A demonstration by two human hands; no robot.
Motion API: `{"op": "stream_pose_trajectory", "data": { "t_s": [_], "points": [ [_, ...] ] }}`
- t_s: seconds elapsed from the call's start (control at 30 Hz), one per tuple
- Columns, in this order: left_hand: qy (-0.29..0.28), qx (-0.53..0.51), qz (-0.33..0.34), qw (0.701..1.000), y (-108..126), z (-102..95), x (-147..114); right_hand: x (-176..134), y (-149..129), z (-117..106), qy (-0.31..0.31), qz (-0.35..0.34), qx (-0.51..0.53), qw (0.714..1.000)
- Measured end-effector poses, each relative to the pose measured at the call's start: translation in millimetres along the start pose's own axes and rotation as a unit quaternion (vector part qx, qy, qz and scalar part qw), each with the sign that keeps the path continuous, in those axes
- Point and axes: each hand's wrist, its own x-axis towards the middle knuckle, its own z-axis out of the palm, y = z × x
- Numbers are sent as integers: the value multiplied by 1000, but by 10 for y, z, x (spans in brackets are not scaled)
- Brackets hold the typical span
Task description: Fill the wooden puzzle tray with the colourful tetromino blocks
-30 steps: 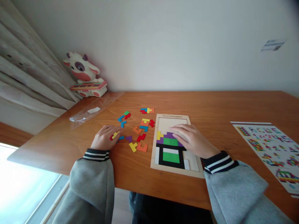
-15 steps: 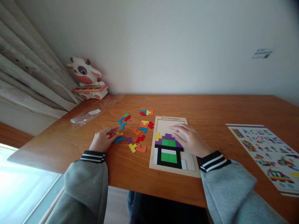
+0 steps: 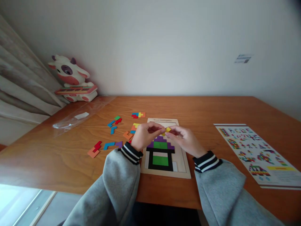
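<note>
Grip is narrow in both the left hand [image 3: 143,135] and the right hand [image 3: 185,138]: in each, thumb and fingers are set almost together, and one small yellow piece [image 3: 168,129] is pinched between the two hands, above the puzzle tray [image 3: 164,173]. Part of it is hidden by the fingers, so its whole shape cannot be told. For this to be done well, the piece should be held lightly by its edges, as something so thin could slip or flip if it is squeezed. It is best turned a little at a time, with one hand used to steady it and the other to turn it. The wrists should be held up too, so that nothing below is bumped. Just under the hands, purple pieces [image 3: 160,138] are seen with green pieces [image 3: 160,145], then black pieces [image 3: 160,151], with a white piece [image 3: 174,166] beside them. To the left on the bench [image 3: 199,110], a red piece [image 3: 97,145] is laid touching an orange piece [image 3: 92,153], near a blue piece [image 3: 109,145]. Farther out, a picture sheet [image 3: 258,157] is laid to the right, and a plastic bag [image 3: 68,121] and a toy cow [image 3: 75,83] are placed at the far left.
</note>
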Motion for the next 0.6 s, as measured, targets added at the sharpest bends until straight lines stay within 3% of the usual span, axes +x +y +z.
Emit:
{"op": "stream_pose_trajectory", "data": {
  "t_s": [0.13, 0.3, 0.43, 0.6],
  "points": [
    [1, 135, 98, 986, -102, 7, -30, -17, 100, -140, 27, 23, -7, 999],
    [-147, 266, 265, 915, -131, -91, -173, -74, 283, -352, 9, 66, -91, 994],
    [-210, 286, 286, 890, -113, -58, -228, -94, 344, -352, -23, 60, -121, 991],
    [-224, 299, 283, 883, -121, -39, -237, -81, 329, -259, -26, 28, -182, 983]
  ]
}}
